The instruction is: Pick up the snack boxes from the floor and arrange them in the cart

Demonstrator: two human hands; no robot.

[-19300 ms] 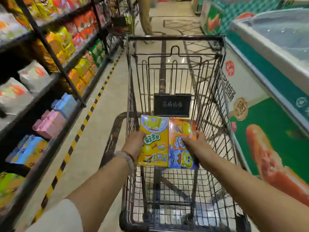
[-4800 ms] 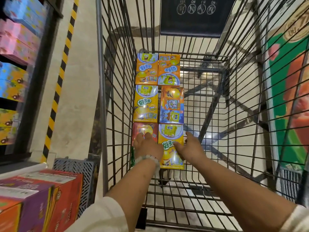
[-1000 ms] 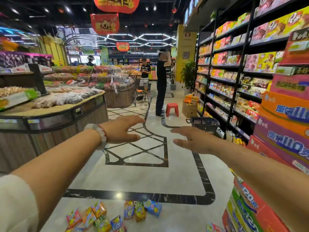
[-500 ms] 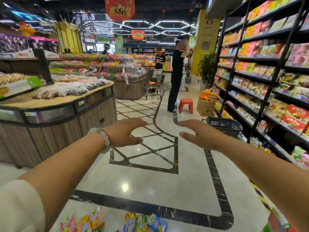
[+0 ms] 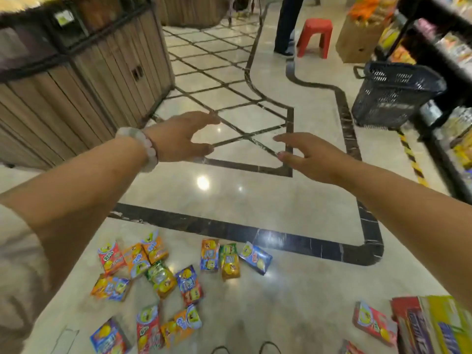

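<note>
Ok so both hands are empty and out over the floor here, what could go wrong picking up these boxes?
The snack boxes lie scattered and some overlap, so a two-handed grab may drop one. Several lie close by the person's feet, near the frame's bottom edge, where a step could crush them. The left hand and right hand are open above the polished floor, where a foot could slide.

Both bare arms reach forward, held out in the air. The left hand (image 5: 178, 139) and right hand (image 5: 310, 157) face each other, fingers loosely extended, holding nothing.
</note>
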